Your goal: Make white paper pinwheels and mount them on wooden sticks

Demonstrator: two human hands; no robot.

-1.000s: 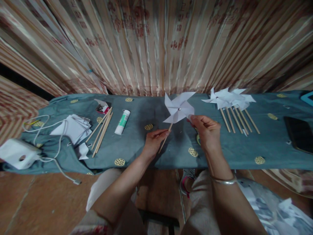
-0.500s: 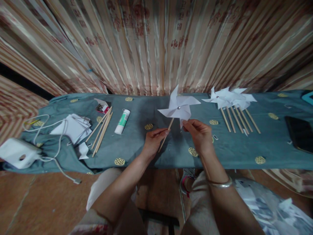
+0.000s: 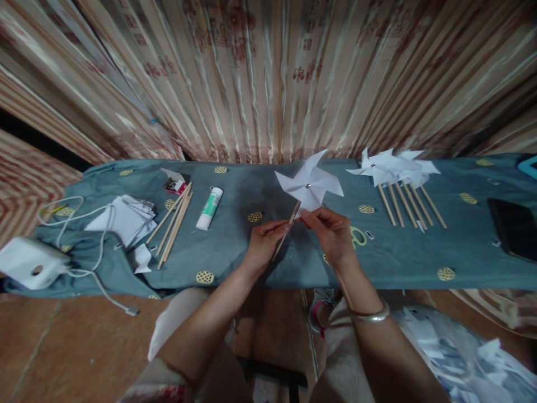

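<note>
A white paper pinwheel point(image 3: 312, 187) with a shiny pin at its centre is held up over the middle of the cloth-covered table point(image 3: 239, 252). My left hand point(image 3: 266, 240) pinches its wooden stick point(image 3: 282, 242) between thumb and fingers. Close beside it, my right hand point(image 3: 329, 232) has thumb and fingertips closed on the lower blade of the pinwheel. To the right lies a row of finished-looking pinwheels point(image 3: 400, 168) with their sticks toward me.
On the left are loose wooden sticks point(image 3: 172, 232), a glue stick point(image 3: 210, 208), a small open box point(image 3: 175, 183), stacked white paper point(image 3: 126, 218) and a white power adapter point(image 3: 33, 263) with cables. A black phone point(image 3: 514, 226) lies far right. A bag of paper scraps point(image 3: 457, 358) is below.
The pinwheel's blades have turned. My right hand has moved left toward the stick, bringing the blade it holds along, while my left hand stays in place.
</note>
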